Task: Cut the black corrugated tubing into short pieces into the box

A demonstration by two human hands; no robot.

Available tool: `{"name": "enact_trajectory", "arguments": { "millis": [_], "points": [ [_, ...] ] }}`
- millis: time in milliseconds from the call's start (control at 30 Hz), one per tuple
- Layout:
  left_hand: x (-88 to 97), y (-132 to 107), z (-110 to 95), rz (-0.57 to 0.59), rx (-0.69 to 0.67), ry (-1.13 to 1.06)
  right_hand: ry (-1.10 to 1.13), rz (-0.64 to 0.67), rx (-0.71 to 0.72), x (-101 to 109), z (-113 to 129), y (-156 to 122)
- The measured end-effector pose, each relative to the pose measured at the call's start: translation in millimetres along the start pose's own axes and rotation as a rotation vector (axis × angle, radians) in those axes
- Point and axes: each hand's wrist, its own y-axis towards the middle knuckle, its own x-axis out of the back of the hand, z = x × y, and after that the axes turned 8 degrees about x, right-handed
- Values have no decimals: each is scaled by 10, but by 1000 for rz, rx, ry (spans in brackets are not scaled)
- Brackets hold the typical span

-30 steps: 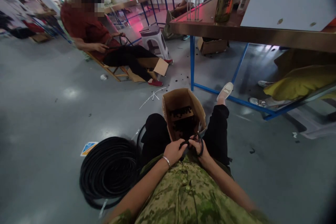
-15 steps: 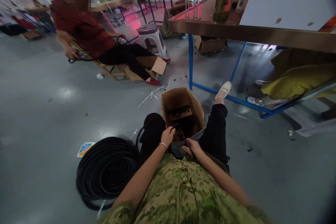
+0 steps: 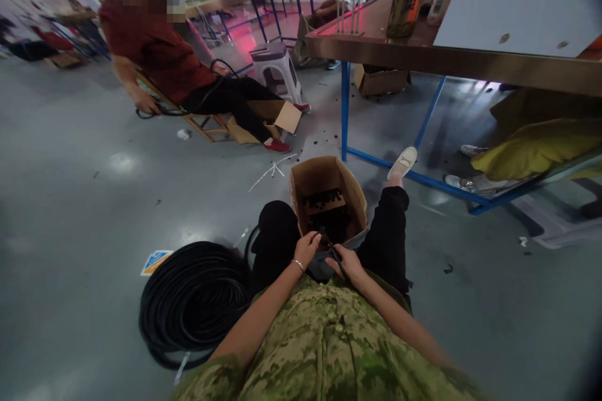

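Over the near edge of an open cardboard box, my left hand is closed on a short dark piece that looks like the end of black hose. My right hand is wrapped round a slim black cutting tool, which looks like scissors. Its tip meets the piece at my left fingertips. Inside the box lie many small black pieces. A large coil of black hose rests on the floor to my left; a loop of it rises beside my left knee.
A table with blue legs stands ahead right. A co-worker sits ahead left, handling black hose, with another cardboard box at their feet. A plastic stool is behind. White ties and black scraps lie on the floor.
My left hand has moved slightly right, bringing its piece against the tool in my right hand. The seated co-worker's hands and hose have shifted.
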Motion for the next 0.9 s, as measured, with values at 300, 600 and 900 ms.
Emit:
{"name": "enact_trajectory", "arguments": {
  "millis": [300, 600, 900],
  "points": [
    [175, -188, -174, -75, -29, -212, 64, -91, 16, 157, 53, 43],
    [355, -299, -291, 39, -90, -275, -53, 14, 60, 163, 3, 44],
    [382, -346, -354, 154, -211, -131, -95, 96, 78, 150, -18, 20]
  ]
}}
